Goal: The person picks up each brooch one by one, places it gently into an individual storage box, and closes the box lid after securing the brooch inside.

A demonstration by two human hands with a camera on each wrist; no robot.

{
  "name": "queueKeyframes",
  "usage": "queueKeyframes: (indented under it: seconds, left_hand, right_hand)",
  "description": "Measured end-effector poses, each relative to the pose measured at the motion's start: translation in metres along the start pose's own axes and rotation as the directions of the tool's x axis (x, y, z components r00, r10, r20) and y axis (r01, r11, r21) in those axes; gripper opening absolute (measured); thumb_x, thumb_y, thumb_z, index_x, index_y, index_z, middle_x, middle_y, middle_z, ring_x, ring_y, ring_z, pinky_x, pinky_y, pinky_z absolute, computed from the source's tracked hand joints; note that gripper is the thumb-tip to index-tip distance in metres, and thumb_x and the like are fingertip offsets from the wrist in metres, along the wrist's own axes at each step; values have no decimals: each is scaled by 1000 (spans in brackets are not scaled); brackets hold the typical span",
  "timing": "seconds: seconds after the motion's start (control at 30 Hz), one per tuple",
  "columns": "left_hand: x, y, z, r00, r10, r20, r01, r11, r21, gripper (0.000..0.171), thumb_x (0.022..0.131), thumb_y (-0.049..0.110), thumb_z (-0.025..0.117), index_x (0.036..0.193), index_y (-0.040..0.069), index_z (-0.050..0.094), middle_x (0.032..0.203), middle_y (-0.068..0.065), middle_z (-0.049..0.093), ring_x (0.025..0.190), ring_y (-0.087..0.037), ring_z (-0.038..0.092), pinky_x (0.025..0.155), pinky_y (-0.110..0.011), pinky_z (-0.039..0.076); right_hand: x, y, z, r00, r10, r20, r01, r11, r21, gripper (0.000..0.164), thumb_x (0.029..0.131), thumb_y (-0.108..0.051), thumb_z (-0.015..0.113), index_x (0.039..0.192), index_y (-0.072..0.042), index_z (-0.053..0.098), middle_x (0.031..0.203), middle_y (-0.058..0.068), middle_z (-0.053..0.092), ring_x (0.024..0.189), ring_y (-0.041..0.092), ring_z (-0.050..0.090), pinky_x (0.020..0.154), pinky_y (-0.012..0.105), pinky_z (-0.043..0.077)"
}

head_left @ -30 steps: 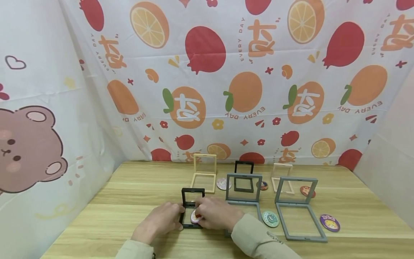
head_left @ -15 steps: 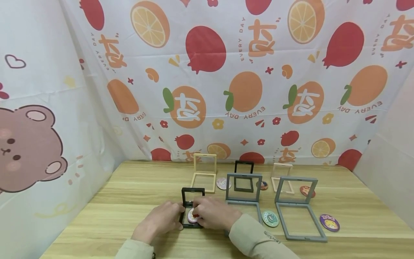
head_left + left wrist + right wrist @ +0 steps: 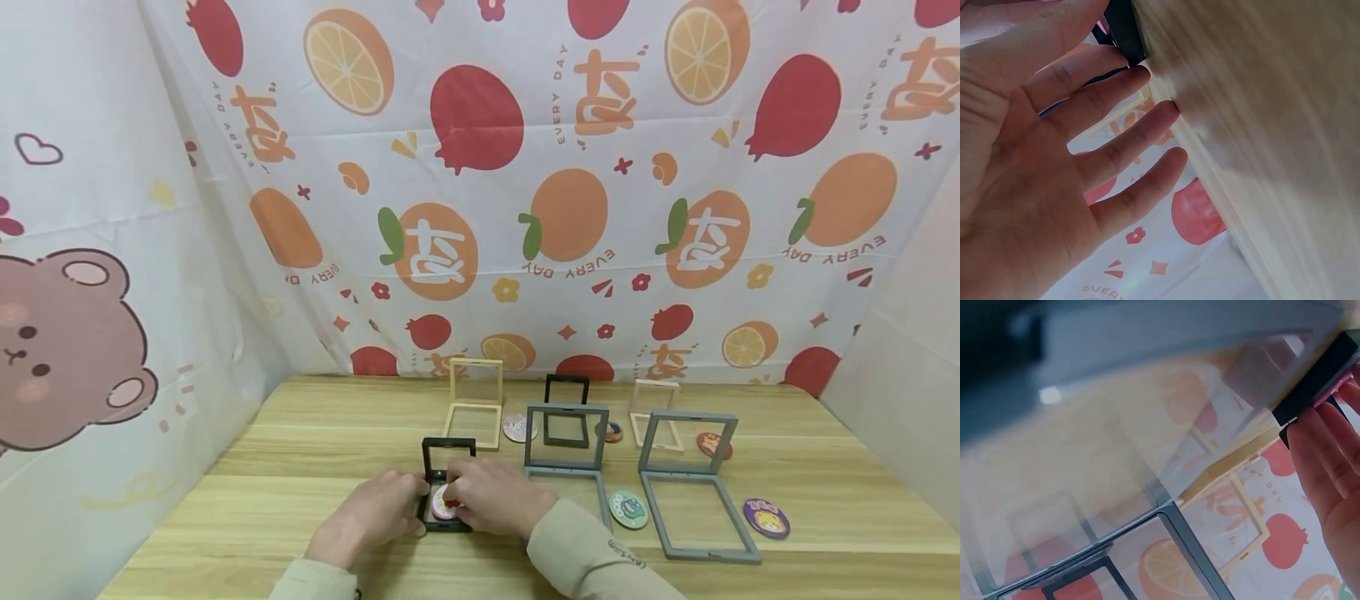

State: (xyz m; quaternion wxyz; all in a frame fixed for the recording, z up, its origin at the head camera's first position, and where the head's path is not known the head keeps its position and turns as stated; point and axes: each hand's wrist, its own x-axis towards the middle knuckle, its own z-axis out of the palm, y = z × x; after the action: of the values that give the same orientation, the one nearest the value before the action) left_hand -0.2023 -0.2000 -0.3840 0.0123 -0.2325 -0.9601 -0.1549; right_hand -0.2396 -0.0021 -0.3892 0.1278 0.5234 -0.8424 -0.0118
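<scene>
In the head view, a small black display frame [image 3: 447, 526] stands propped apart at the table's front, its back half upright. My left hand [image 3: 382, 507] holds its left side between thumb and index finger; the left wrist view shows the other fingers of the left hand [image 3: 1079, 144] spread beside the frame's corner [image 3: 1127, 34]. My right hand [image 3: 498, 497] pinches a round pink-rimmed badge [image 3: 441, 503] over the frame's lower half. Part of the badge is hidden by those fingers. In the right wrist view, the right hand [image 3: 1332, 462] is at the black frame [image 3: 1316, 378].
Two grey frames [image 3: 566, 407] [image 3: 711, 552] stand to the right, with a green badge [image 3: 627, 508] and a purple badge [image 3: 767, 518] beside them. Behind are a yellow frame [image 3: 476, 362], another black frame [image 3: 566, 378], a pale frame [image 3: 657, 384] and several badges. A printed cloth [image 3: 480, 250] hangs behind the wooden table [image 3: 300, 467].
The badge in my right hand has shifted left over the frame's lower half, and my right hand has moved slightly left with it. My left hand stays on the frame.
</scene>
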Motion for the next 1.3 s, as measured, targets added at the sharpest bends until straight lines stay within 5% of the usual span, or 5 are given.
queueKeyframes:
  seconds: [0.27,0.43,0.7,0.93,1.3]
  left_hand:
    - [0,-1,-8,999,-19,50,21,998,-52,31,75,15,88,98,1,73,86,-2,67,73,-18,60,70,-43,55]
    - [0,-1,-21,995,-99,-32,98,995,-12,26,88,16,78,107,-1,73,106,-15,72,98,-38,69,88,-55,54]
    - [4,-1,-31,958,-103,-267,123,991,61,24,94,19,73,112,2,74,110,-14,73,100,-37,70,81,-55,56]
    - [12,0,-29,940,-166,-299,142,985,-99,26,102,20,62,115,-1,71,109,-14,73,94,-34,71,81,-53,56]
    - [20,-1,-21,929,-358,-94,266,821,-505,39,109,22,46,115,-9,68,103,-19,71,86,-30,70,80,-49,56]
  right_hand:
    - [-6,9,-8,996,69,54,-76,984,159,8,90,-18,79,98,-19,80,93,-9,65,75,-3,55,67,12,46]
    - [-12,19,-18,983,163,85,-179,954,240,5,91,-16,77,87,-14,79,82,-9,69,70,-2,57,65,14,48]
    - [-16,26,-23,912,379,156,-407,795,450,43,97,-35,70,117,3,65,67,-4,57,54,3,49,57,20,48]
    - [-16,25,-22,846,500,186,-514,671,535,49,104,-43,54,123,2,61,85,5,64,71,14,60,69,34,54]
    - [-6,20,-19,791,556,255,-569,517,639,57,109,-45,39,134,1,60,122,13,68,116,31,62,99,51,48]
